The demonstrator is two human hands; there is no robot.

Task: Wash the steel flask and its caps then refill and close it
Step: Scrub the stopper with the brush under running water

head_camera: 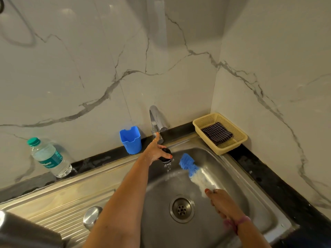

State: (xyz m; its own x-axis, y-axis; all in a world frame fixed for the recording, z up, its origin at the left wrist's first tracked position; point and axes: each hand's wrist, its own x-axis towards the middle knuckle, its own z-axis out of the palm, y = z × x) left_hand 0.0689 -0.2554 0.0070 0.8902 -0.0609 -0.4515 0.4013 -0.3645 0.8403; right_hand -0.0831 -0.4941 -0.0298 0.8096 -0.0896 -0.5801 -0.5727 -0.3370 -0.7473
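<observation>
Two glossy white marble-look tiled walls with grey veining (89, 68) meet in a corner at upper right. Soft reflections on the tiles; light diffuse, source not visible. Black speckled stone surface (265, 178) runs along the base of both walls. Set into it: stainless steel sink basin (232, 169) with round drain strainer (181, 209); ribbed steel draining board (59, 210) on its left. Chrome curved tap (155, 120) stands at the back rim of the sink, against the rear wall.
</observation>
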